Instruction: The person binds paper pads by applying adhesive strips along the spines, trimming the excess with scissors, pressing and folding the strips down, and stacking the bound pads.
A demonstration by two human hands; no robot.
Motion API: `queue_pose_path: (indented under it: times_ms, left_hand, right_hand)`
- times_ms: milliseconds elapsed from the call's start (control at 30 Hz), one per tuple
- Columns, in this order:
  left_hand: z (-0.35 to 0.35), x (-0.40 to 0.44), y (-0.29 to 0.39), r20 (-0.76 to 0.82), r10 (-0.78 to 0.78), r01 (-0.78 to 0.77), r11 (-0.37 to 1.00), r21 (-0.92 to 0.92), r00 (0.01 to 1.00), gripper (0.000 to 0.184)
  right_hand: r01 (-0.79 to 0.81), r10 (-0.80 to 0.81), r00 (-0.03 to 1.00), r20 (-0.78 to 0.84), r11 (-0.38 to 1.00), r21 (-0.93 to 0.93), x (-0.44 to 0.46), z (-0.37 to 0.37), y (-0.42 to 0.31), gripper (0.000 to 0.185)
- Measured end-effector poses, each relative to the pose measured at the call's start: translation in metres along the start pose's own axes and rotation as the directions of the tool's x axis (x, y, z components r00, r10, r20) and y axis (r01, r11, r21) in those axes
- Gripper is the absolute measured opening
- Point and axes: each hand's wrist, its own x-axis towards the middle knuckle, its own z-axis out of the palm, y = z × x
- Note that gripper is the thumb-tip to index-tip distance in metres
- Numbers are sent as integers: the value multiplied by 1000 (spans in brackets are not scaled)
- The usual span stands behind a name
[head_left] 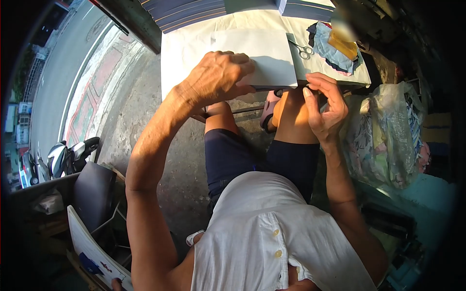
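Note:
My left hand is over the near-left part of a white sheet, its knuckles up and fingers curled in. The undersides of those fingers are hidden, so what they grip, if anything, does not show. The sheet lies flat on the pale-covered table, with a dark edge visible beneath its near side. At the table's front edge, just right of the sheet's corner, my right hand has its thumb and bent fingers apart, with nothing visible between them. Scissors lie beyond it, beside the sheet.
Stacks of dark blue books stand at the table's far side. Folded cloths with a yellow-orange block lie at right. A clear plastic bag of cloth scraps is right of my knees. A street with motorbikes is at left.

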Motion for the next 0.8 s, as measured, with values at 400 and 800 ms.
queue_pose_path:
  times_ms: [400,800]
  left_hand:
    - [0,5,-50,-21,-322,302,907,-292,946,24]
    - [3,5,-16,-68,13,-11,1000,24,998,29]
  right_hand:
    - [243,-231,946,226,970,-25,10,24,-14,23]
    - [314,-195,934,299,846,-431,69,22,82,23]
